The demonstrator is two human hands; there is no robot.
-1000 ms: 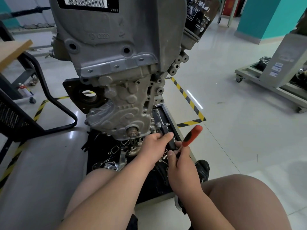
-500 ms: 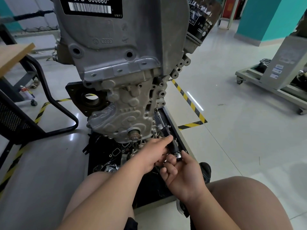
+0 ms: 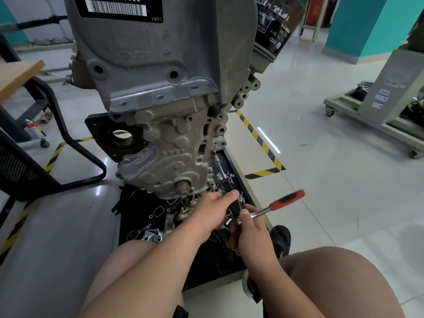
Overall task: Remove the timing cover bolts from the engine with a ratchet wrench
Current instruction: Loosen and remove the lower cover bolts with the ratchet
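Foreground: A person crouches low on a workshop floor, left knee [image 3: 128, 260] and right knee [image 3: 332, 283] framing both forearms. A black shoe [image 3: 281, 239] sits just behind the right wrist.
Left hand: The left hand [image 3: 210, 212] has its fingers curled round a black extension bar [image 3: 235, 206], with the thumb laid across the top.
Right hand: The right hand [image 3: 252, 230] grips the chrome shank of the ratchet wrench [image 3: 278, 204] close to its head, fingers wrapped tight.
Wrench: The red-and-black handle juts up and to the right over the pale floor. The head lies between the two hands, at the lower right corner of the timing cover; whether it is seated on a bolt cannot be told.
Tray: A black tray [image 3: 242, 177] lies beneath the engine, strewn with gaskets and small metal parts.
Engine: The grey engine [image 3: 160, 65] rises above the tray with its timing cover [image 3: 169, 152] facing the camera. The crankshaft end [image 3: 182, 187] shows just left of the left hand. A barcode label [image 3: 117, 8] sits at the top, and a black oil filter [image 3: 275, 26] hangs off the right side.
Floor: The glossy pale floor [image 3: 332, 180] mirrors the ceiling light. Yellow-and-black hazard tape [image 3: 257, 138] runs beside the tray's right edge.
Left of the room: A black chair frame [image 3: 70, 131] stands near the engine, with a wooden tabletop [image 3: 16, 74] behind it.
Far right: A wheeled grey stand [image 3: 394, 88] is parked well apart from the engine, before a teal wall [image 3: 367, 26].
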